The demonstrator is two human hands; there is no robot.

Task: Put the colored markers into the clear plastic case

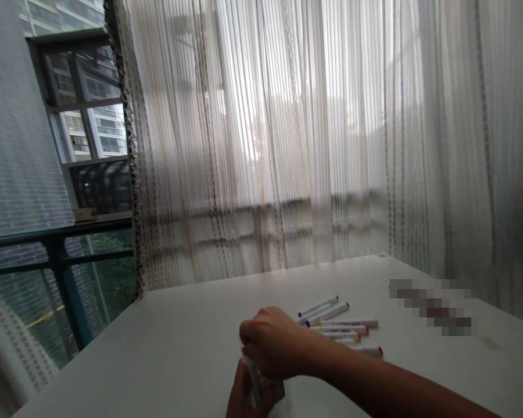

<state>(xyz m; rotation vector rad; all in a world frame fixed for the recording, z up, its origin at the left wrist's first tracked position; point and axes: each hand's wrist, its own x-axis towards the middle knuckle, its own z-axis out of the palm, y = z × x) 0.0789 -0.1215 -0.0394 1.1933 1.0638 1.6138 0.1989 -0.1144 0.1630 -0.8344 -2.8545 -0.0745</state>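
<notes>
Right hand (273, 342) curled in a loose fist, forearm reaching in from the right — left hand (244, 395) cupped directly beneath it.

Right hand (275, 342) and forearm bare, no sleeve, no rings; left hand (244, 395) bare, mostly hidden.

Smooth matt table (192, 325), sheer cloth curtain (287, 128)

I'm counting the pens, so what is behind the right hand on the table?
Behind the right hand, white markers with coloured caps lie loose on the white table. About seven show; the hand and forearm cover their near ends, so more may be hidden.
</notes>
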